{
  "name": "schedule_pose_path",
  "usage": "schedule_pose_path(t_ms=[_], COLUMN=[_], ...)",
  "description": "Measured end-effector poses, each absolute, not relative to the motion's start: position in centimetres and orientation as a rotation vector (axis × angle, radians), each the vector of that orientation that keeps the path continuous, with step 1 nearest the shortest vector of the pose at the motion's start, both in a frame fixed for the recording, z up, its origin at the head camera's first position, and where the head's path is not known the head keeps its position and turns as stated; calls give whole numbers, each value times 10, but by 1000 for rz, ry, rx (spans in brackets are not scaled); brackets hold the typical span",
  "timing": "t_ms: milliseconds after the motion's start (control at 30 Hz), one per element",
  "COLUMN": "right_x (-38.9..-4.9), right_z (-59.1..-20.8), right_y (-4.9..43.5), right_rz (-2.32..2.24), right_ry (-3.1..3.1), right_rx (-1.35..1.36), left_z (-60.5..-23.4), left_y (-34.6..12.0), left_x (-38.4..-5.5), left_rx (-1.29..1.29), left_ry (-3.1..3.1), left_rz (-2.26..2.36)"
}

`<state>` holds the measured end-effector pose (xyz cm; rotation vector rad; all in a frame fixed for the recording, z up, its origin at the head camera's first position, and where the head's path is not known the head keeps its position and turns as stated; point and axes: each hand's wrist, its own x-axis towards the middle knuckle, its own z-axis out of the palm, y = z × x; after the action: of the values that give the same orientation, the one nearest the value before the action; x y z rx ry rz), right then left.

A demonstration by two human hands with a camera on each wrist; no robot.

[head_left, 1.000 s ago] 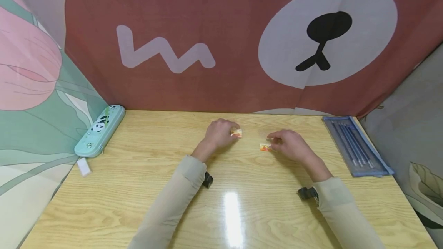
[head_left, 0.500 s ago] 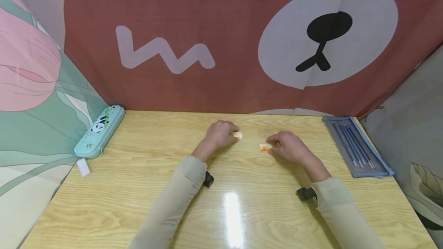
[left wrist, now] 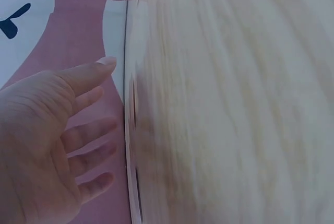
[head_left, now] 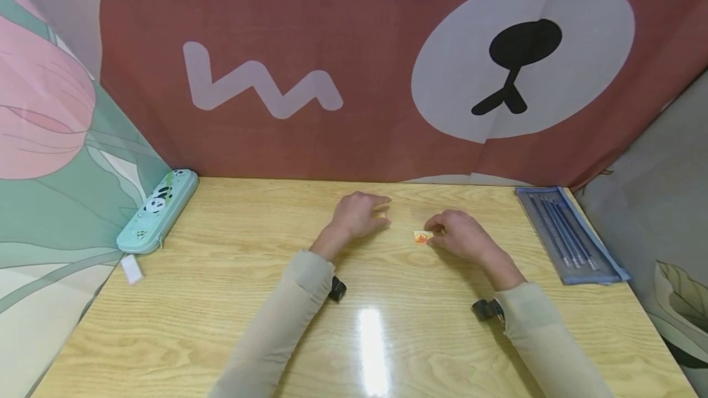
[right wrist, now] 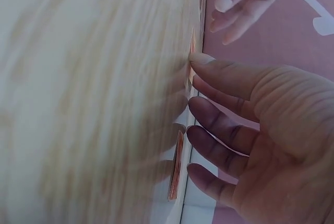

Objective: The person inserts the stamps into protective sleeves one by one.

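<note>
My left hand (head_left: 356,217) is over the back middle of the table, its fingers parted. A thin yellowish sliver of a small printed card (head_left: 381,215) shows between the thumb and fingers. In the left wrist view the hand (left wrist: 57,135) has its fingers extended. My right hand (head_left: 461,235) hovers low with loosely bent fingers beside a second small orange-and-white card (head_left: 423,237). In the right wrist view the thumb tip is right at an edge-on card (right wrist: 192,51). Below the fingers there, another orange-edged flat piece (right wrist: 176,166) lies on the table.
A mint panda pencil case (head_left: 159,210) lies at the back left, with a white eraser-like block (head_left: 132,269) before it. A blue-edged mesh pouch (head_left: 570,235) with several pencils is at the back right. A fabric backdrop (head_left: 310,134) hangs behind the wooden table (head_left: 265,226).
My left hand has opened its fingers, which earlier held the small card; that card is now mostly hidden. The right hand has barely moved beside its card.
</note>
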<state>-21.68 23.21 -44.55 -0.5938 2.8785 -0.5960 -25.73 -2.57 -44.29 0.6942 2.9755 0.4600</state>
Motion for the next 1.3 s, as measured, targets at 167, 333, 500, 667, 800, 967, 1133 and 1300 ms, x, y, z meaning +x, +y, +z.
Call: schedule_pose_path(t_ms=[167, 333, 500, 667, 800, 967, 1133, 1300], right_x=[-217, -218, -217, -213, -210, -206, -204, -204], right_z=[-446, -449, -448, -448, -445, -434, -423, -420], right_y=[230, 228, 227, 227, 230, 235, 240, 242], right_rz=[-578, -558, -568, -619, -730, -1022, -1316, -1462], right_ry=[2897, 2906, 2893, 2923, 2941, 2812, 2623, 2533], right_rx=[-589, -578, -570, -571, -544, -381, -205, -139], left_z=[-443, -442, -440, -441, -442, -442, -441, -440], left_y=[-21, -15, -10, -9, -11, -10, -5, 4], left_x=[-257, -256, -255, -254, -253, -253, -254, -256], left_rx=[715, 718, 694, 670, 655, 651, 656, 625], left_ry=[2991, 3008, 3006, 3004, 3004, 3004, 3005, 3006], left_rz=[445, 426, 442, 472, 475, 494, 514, 517])
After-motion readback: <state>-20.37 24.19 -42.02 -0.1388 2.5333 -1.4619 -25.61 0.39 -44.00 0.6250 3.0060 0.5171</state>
